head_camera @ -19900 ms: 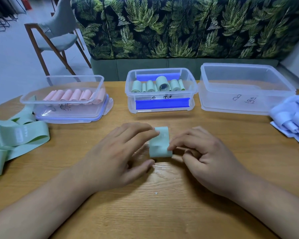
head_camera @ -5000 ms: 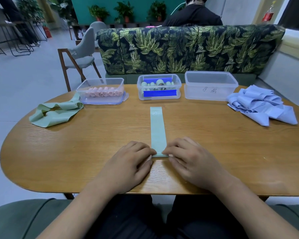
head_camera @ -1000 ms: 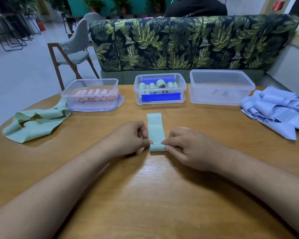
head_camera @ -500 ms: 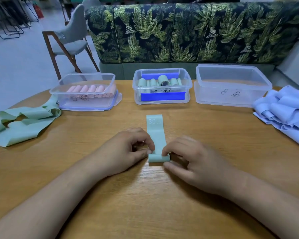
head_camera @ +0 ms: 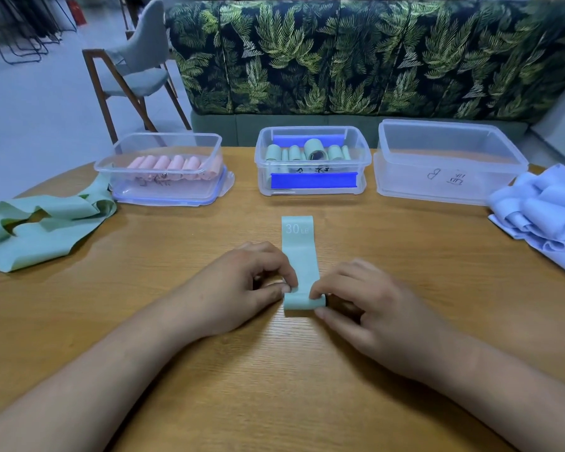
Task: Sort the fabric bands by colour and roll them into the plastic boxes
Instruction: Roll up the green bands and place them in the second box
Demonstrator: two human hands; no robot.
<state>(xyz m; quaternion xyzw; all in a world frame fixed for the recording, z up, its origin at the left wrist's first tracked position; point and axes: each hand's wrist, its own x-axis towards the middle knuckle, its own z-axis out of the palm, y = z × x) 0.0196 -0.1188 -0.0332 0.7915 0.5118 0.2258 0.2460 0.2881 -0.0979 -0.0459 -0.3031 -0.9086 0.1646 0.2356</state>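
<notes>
**Rolling a green band up from its near end**

Head view, looking down over our forearms at a wooden table. Our left hand and right hand sit close together at the centre. Each pinches one end of a small roll formed at the near end of a green band, with thumb and curled fingers of both closed on it. The rest of the band lies flat, pointing away from us, with "30 LB" printed at its far end. Beyond it stand three clear boxes: the left box holds pink rolls, the middle box holds green rolls, and the right box has handwriting on its front. Loose green bands lie far left, blue bands far right.

We judge that both hands should turn the roll evenly, coil tight and edges flush, with the flat strip straight ahead. Uneven pressure would likely cone it sideways. Once rolled it belongs in the middle box, pinched firmly so it cannot spring open.
</notes>
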